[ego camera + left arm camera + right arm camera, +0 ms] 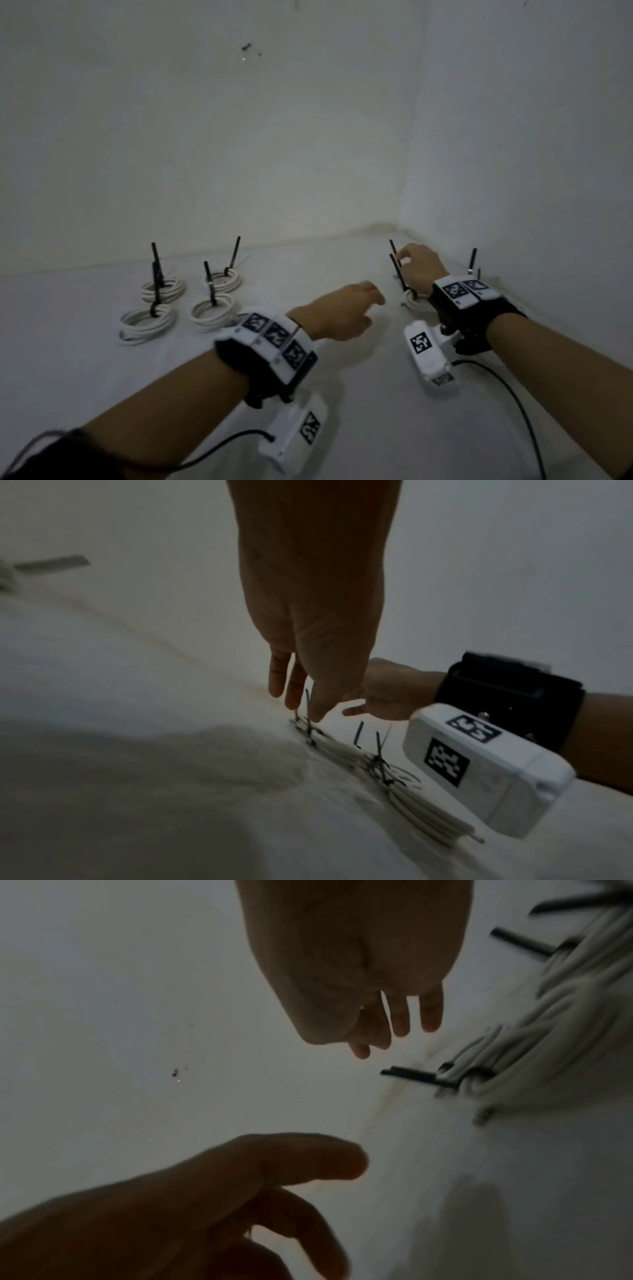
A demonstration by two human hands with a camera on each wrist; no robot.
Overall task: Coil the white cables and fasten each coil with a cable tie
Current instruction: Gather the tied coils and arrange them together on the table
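White walls (239, 154) meet in a corner behind a flat white surface (359, 428); dim light, and whether the surface is a desk or a floor cannot be told.

Four coils of white round cable, each bound with a black plastic cable tie whose tail stands upright, lie in a two-by-two group on the left side of the surface: far left coil (163, 287), far right coil (223, 279), near left coil (146, 321), near right coil (212, 310). The two rows sit close together, coils just beside one another.

More tied white cable coils (412, 300) lie near the right wall, partly hidden behind the right wrist. Their black tie tails (399, 270) stand up. The left wrist view shows at least two coils there, side by side (421, 810); exact count cannot be told.

Right hand (419, 267) hovers over this right group, fingers loosely curled, grip spread, tips near a tie tail. Contact with the tail cannot be confirmed; the right wrist view shows the fingertips (400, 1026) apart from the nearest tail (414, 1075).

Left hand (339, 315) hangs above the surface between the two groups, fingers relaxed, grip spread and holding nothing.

Both wrists carry black straps with white marker-printed camera boxes (428, 349); black leads (513, 394) trail back from them.
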